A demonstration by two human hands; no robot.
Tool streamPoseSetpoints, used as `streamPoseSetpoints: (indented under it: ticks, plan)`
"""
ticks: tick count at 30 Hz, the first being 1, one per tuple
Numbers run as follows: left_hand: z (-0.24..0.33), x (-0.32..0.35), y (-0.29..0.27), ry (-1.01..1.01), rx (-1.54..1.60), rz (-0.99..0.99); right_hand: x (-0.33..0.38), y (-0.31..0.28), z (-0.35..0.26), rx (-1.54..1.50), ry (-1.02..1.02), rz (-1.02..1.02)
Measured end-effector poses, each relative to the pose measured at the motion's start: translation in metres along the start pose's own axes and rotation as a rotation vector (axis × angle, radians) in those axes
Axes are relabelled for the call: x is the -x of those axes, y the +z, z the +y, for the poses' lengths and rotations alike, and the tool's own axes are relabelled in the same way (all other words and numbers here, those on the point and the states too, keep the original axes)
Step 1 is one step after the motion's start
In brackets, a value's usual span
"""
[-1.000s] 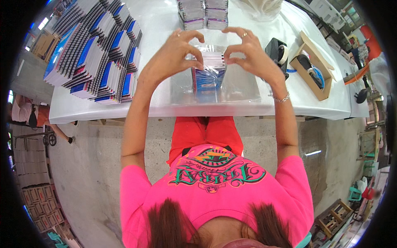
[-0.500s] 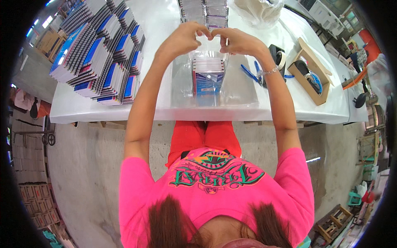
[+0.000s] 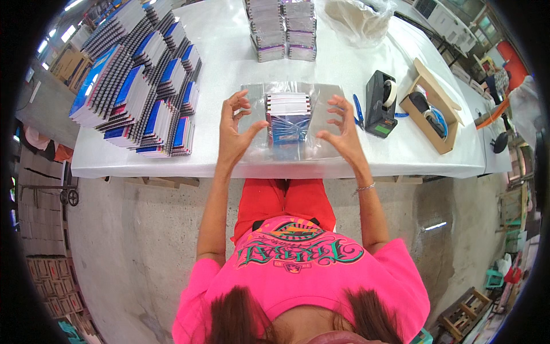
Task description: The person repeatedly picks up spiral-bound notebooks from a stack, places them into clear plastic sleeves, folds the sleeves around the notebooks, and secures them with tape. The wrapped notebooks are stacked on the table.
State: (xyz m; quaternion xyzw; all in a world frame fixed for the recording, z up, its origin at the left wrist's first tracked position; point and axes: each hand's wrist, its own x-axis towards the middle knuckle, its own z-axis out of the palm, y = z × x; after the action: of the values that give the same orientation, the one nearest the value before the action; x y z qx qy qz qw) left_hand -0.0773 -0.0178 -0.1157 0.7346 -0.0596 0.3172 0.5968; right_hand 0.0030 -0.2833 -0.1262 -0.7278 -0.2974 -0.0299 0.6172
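Note:
A small stack of notebooks (image 3: 289,127) with blue covers and white page edges stands in front of me inside a clear plastic bag (image 3: 326,146). The bag spreads flat on the table around the stack, with its film wrinkled over the books. On the stack's left side is my left hand (image 3: 236,126), fingers apart and curved, over the bag's edge. My right hand (image 3: 344,129) mirrors it on the other side, thumb and fingers spread. Neither hand grips anything that I can see.
Spiral-bound notebooks (image 3: 140,86) are piled at the left. Wrapped bundles (image 3: 286,34) stand at the back, beside a crumpled plastic bag (image 3: 361,20). To the right are a black tape dispenser (image 3: 381,106), a blue-handled tool (image 3: 358,109) and an open cardboard box (image 3: 447,135).
Both hands have come back toward me and parted, from fingertips close together beyond the stack to either side of it. The tape dispenser now shows fully.

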Motion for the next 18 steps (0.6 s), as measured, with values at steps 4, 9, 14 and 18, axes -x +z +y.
streamPoseSetpoints:
  ticks: [4,9,14,18]
  plan:
    - [-0.006,0.003,0.027,0.063,-0.096,0.055,0.006,0.025,0.014,0.068,-0.063,0.007]
    - [0.005,-0.011,0.040,0.185,-0.294,0.017,-0.010,0.041,-0.001,0.145,-0.144,-0.043]
    - [0.010,-0.017,0.037,0.239,-0.393,-0.117,-0.017,0.048,0.000,0.178,-0.207,0.021]
    - [0.018,-0.031,0.027,0.243,-0.392,-0.277,-0.026,0.046,-0.008,0.073,-0.220,0.035]
